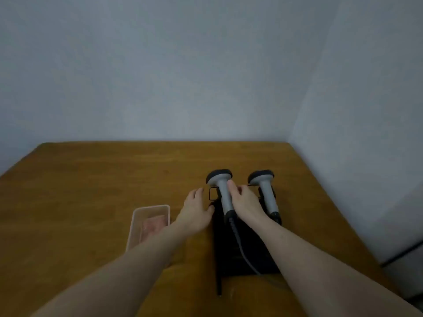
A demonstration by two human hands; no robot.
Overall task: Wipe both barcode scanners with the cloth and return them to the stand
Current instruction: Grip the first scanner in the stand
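Two grey barcode scanners with dark heads sit side by side in a black stand (242, 248) on the wooden table. My right hand (246, 201) curls its fingers around the handle of the left scanner (223, 191). The right scanner (265, 191) stands untouched just beyond that hand. My left hand (195, 210) rests with relaxed fingers against the stand's left edge. A pink cloth (153, 227) lies folded inside a clear plastic tray (137, 225) to the left, partly hidden by my left forearm.
A grey cable (245, 252) runs from the left scanner down over the stand toward the table's front. A thin black rod (219, 284) lies along the stand's left side. Walls close in behind and to the right of the table (91, 191).
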